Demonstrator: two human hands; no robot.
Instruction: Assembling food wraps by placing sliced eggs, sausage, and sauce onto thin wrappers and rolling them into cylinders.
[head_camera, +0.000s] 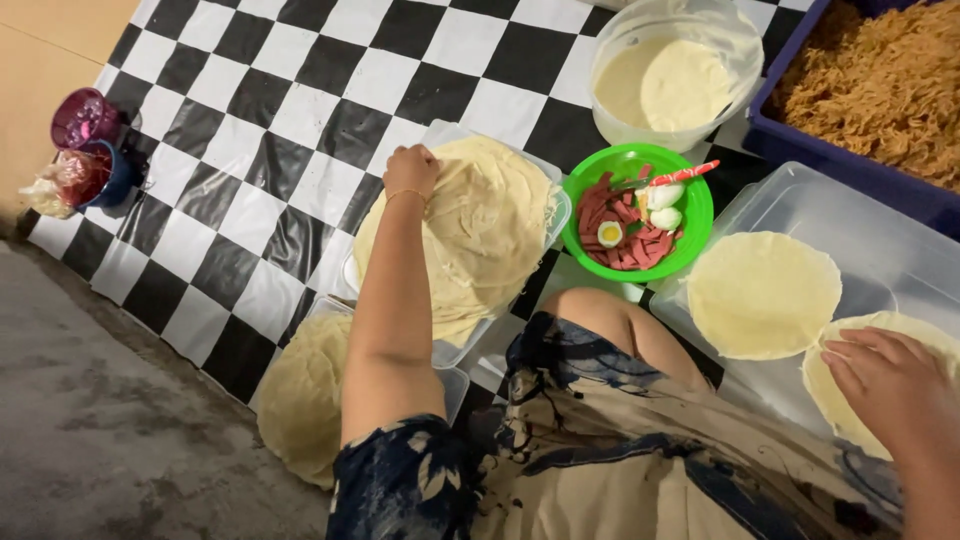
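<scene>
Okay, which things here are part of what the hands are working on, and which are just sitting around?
In use: left hand on stack of thin pale wrappers; right hand on round pale wrapper on clear plastic lid.
Lying about: purple cup, blue tub of noodles.

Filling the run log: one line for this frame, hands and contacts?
left hand: on wrapper stack | right hand: flat on single wrapper | second wrapper: on clear lid | green bowl: untouched

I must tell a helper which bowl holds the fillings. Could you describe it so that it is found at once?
Start at the checkered mat. Near its right side, between the stack of thin wrappers and the clear lid, stands a green bowl. It alone is bright green, holding red strips and halved egg.
</scene>
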